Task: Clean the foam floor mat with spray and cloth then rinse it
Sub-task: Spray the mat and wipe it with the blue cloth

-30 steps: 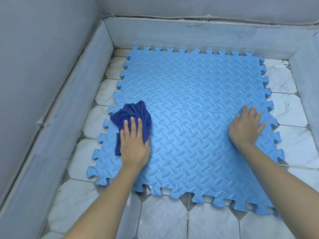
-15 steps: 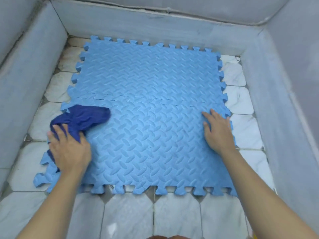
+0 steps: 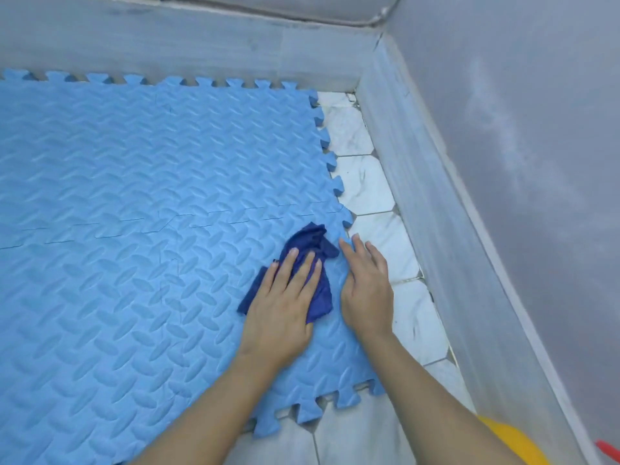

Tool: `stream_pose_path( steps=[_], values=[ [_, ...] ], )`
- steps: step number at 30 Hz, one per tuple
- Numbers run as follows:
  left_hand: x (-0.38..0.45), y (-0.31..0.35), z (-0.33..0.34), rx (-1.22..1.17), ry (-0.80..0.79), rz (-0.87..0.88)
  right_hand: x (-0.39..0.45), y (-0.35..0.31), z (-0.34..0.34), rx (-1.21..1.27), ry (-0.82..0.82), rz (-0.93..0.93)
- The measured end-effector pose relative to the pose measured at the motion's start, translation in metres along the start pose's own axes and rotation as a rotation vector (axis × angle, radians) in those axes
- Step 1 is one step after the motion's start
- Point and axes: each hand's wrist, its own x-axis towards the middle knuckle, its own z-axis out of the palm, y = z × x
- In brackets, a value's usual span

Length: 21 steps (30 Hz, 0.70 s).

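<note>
While the wiping stage was in hand, a yellow rounded object (image 3: pixel 510 441) and a red item (image 3: pixel 609 455) sat at the lower right corner of the frame; neither could be identified, as both were cut off by the edge. Two bare forearms entered from the bottom of the frame.

The left hand (image 3: pixel 280 310) lay palm down, right of centre, with fingers extended and pressed flat on a dark blue cloth (image 3: pixel 320 297). It did not clench the cloth; it pinned the cloth against the mat. The right hand (image 3: pixel 367 290) lay open and flat just beside the cloth, bracing the right-hand edge of the mat, its fingertips near the toothed border.

The blue foam floor mat (image 3: pixel 134 229), made of interlocking tiles with a raised tread pattern, filled the left and centre of the frame. It lay flat on a white marble-tiled floor (image 3: pixel 365 193), with its far edge close to the grey skirting (image 3: pixel 201 45) along the top.

Judged status: wiping was under way at the right edge. No spray bottle was visible, and no foam or wet film could be made out, so completion of the spraying step could not be confirmed. No water source was visible. Rinsing appeared to remain outstanding.
</note>
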Motion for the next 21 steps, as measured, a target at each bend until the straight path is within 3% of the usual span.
stream_pose_path(
  steps=[6, 9, 13, 15, 21],
  values=[
    [0.151, -0.061, -0.025, 0.029, -0.055, -0.148, 0.007, 0.004, 0.001, -0.095, -0.023, -0.043],
    [0.136, -0.064, -0.026, 0.056, -0.065, -0.121, 0.007, 0.006, 0.001, -0.095, -0.033, -0.045],
    [0.015, -0.030, -0.020, 0.106, -0.092, 0.084, 0.006, 0.010, 0.007, -0.102, -0.016, -0.059],
    [-0.004, -0.032, -0.020, 0.074, -0.131, 0.158, 0.005, 0.011, 0.009, -0.107, -0.012, -0.066],
    [0.145, -0.044, -0.018, 0.122, -0.071, 0.061, 0.006, 0.013, 0.011, -0.112, 0.002, -0.069]
  ],
)
